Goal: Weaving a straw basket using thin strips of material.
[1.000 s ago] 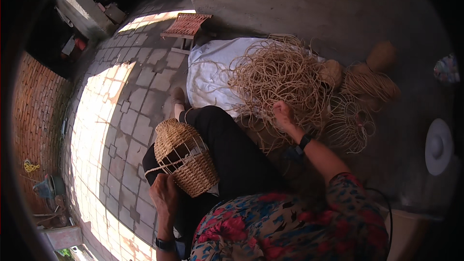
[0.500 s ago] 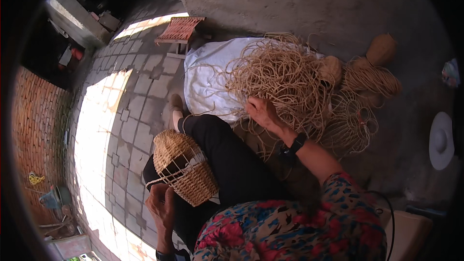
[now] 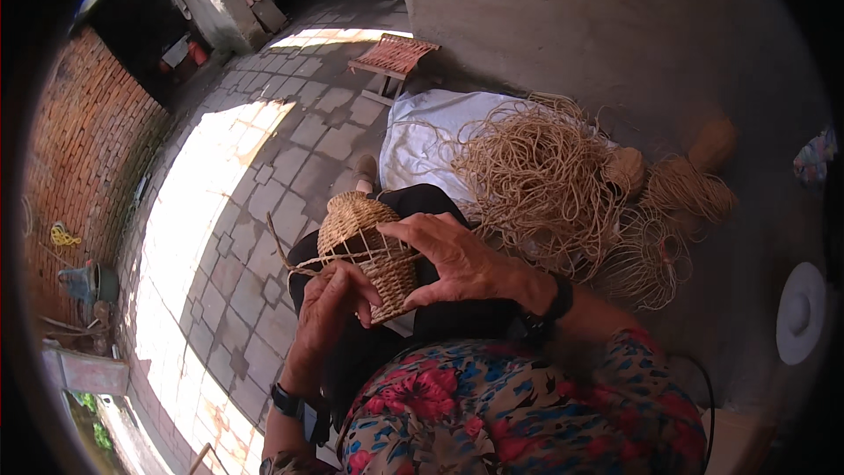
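A small woven straw basket [image 3: 393, 274] rests on my lap, with bare upright stakes between its woven lower and upper bands. My left hand [image 3: 330, 308] is at the basket's near left side, fingers pinched together where a straw cord [image 3: 303, 267] leaves the weave. The fingertips partly hide what lies between them. Over the basket's right side is my right hand [image 3: 457, 259], thumb and fingers spread apart around the open stakes. Whether its fingertips touch the stakes is hard to tell.
A big tangle of straw cord [image 3: 536, 176] lies on a white sheet [image 3: 422, 127] ahead to the right. Beside it are a coil of cord [image 3: 686, 192] and an open frame of thin strands [image 3: 646, 259]. A low woven-top stool [image 3: 396, 54] stands beyond; a white hat [image 3: 801, 312] is far right.
My right hand has come back from the cord pile to the basket, its fingers spreading. My left hand has moved right and up along the basket. The whole view has shifted and tilted.
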`<state>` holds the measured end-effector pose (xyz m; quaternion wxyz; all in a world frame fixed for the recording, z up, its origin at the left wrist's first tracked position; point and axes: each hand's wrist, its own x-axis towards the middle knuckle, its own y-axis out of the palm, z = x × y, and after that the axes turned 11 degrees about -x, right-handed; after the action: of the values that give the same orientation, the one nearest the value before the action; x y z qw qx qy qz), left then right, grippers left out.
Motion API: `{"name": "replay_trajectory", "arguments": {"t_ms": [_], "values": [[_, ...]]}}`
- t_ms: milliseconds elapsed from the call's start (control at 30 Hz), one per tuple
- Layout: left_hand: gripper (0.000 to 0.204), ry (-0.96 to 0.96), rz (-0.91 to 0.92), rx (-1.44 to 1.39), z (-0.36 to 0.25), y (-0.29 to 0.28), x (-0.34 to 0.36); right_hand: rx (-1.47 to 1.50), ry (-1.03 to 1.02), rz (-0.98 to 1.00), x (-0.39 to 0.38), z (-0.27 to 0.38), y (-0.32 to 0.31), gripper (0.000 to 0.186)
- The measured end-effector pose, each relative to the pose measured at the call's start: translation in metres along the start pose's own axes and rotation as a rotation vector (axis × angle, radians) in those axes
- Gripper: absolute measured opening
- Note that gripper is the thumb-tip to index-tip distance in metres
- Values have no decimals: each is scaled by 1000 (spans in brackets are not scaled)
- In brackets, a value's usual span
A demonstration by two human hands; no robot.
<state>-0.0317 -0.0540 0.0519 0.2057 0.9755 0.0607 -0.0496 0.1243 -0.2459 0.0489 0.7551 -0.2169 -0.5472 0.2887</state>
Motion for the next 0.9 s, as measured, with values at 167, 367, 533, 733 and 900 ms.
{"name": "replay_trajectory", "arguments": {"t_ms": [167,367,533,733,900], "values": [[26,509,-719,-240,-81,-133,-77,-300,646,269,-87,-110,-24,23],[42,910,-1483,167,-140,-330,-284,-725,712,-129,-102,-213,-88,16],[57,-46,-1392,721,-130,-302,-263,-262,600,-302,-17,-152,-79,20],[60,116,-383,293,-91,-28,-38,-532,-90,-133,78,-17,-3,19],[51,-179,30,-309,-47,40,2,-422,-116,-77,88,-7,23,17]]}}
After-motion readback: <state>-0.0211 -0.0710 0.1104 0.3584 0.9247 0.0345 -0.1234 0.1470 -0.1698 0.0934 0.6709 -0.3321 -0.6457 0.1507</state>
